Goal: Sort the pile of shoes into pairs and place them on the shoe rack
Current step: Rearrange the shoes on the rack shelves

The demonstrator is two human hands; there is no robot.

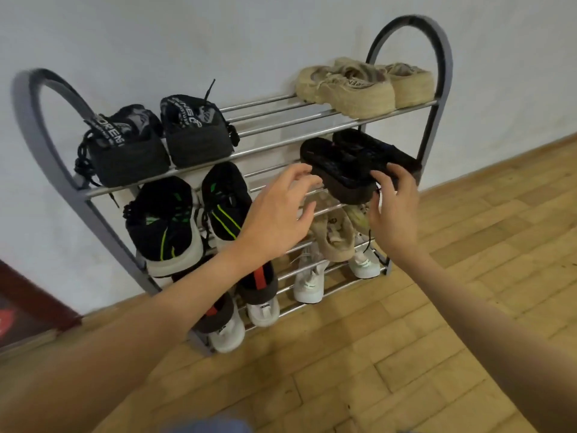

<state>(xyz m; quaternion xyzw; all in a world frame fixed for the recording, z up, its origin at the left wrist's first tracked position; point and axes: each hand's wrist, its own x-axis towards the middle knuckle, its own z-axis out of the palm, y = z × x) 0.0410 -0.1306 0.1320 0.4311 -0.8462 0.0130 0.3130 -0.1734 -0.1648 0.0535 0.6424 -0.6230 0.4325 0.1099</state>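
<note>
beige shoe (pixel 335 242) partly hidden, perhaps paired.

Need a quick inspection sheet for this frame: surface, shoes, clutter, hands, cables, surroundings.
Surface: wooden floor, no loose shoes seen on it.
Job's things: shoe rack against the wall. Top shelf: dark grey pair on the left, beige pair on the right. Second shelf: black and green pair on the left, black pair on the right. Lower shelves: more light shoes, partly hidden.
Clutter: nothing seen.
Hands: left hand open, fingers spread just short of the black pair; right hand, fingers touching that pair's near edge.
Cables: nothing seen.
Surroundings: white wall; dark red object at far left, unclear.
</note>
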